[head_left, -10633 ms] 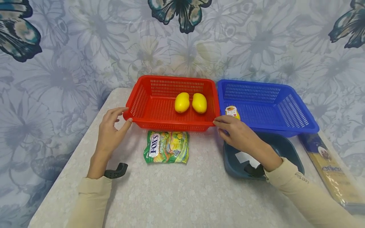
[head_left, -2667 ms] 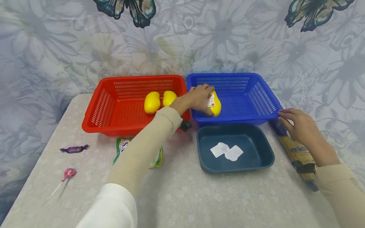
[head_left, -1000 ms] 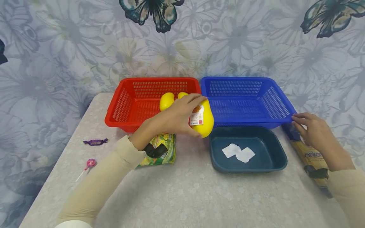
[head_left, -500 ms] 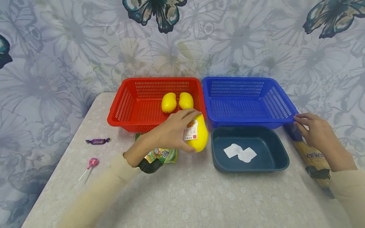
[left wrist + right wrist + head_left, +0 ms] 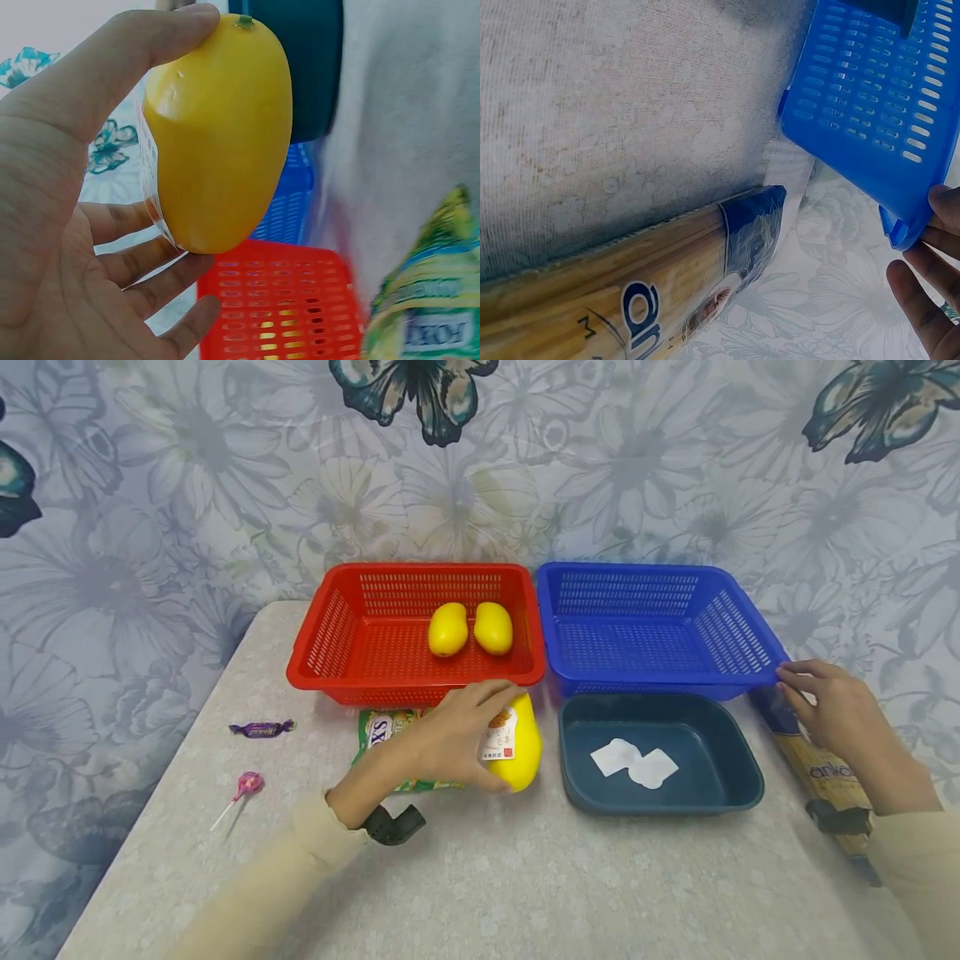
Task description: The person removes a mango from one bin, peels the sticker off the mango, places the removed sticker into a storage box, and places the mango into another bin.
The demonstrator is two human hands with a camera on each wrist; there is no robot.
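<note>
My left hand (image 5: 450, 743) grips a yellow mango (image 5: 525, 752) with a white label, thumb on one end and fingers round the other side. In the left wrist view the mango (image 5: 225, 135) shows a small green stem end. It is in front of the red basket (image 5: 360, 689), beside a green Fox's candy bag (image 5: 375, 731) partly hidden by the hand. Two more mangoes (image 5: 447, 631) lie in the red basket. My right hand (image 5: 832, 706) pinches the front right corner of the blue basket (image 5: 630, 647); the right wrist view shows its thumb and fingers at the rim (image 5: 907, 236).
A dark teal tub (image 5: 570, 777) with two white paper pieces (image 5: 633, 764) stands in front of the blue basket. A pasta packet (image 5: 821, 764) lies at the right under my right arm. A purple wrapped candy (image 5: 262, 728) and a pink lollipop (image 5: 247, 783) lie at the left.
My left hand has taken the labelled mango out of the blue basket, carried it left and then forward past the red basket's front edge. My right hand stays at the blue basket's corner.
</note>
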